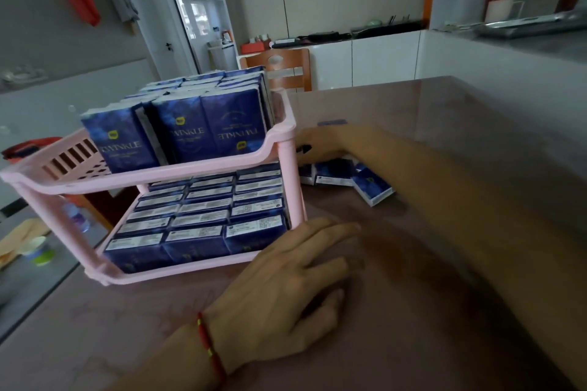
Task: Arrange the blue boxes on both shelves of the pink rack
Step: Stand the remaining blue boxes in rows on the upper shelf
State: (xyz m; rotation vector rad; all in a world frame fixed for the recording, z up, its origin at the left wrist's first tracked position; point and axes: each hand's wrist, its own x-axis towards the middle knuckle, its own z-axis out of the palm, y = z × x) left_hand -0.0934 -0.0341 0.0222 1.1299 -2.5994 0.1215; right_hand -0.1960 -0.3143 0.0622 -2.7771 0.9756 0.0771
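Observation:
A pink two-shelf rack [203,170] stands on the table at the left. Its upper shelf holds upright blue boxes [187,128] in several rows, with bare room at the front left. The lower shelf is packed with blue boxes [203,219] standing in rows. Behind the rack's right side a few loose blue boxes [370,184] lie on the table. My right hand [320,144] reaches over them, fingers curled down onto the boxes; whether it grips one I cannot tell. My left hand [286,282] rests flat on the table by the rack's front right corner, fingers apart.
The pinkish table top [444,263] stretches right and toward me. A wooden chair [282,68] stands behind the rack. Left of the table, lower down, sit a paper cup [36,251] and a plastic bottle [76,216]. A white counter wall rises at the right.

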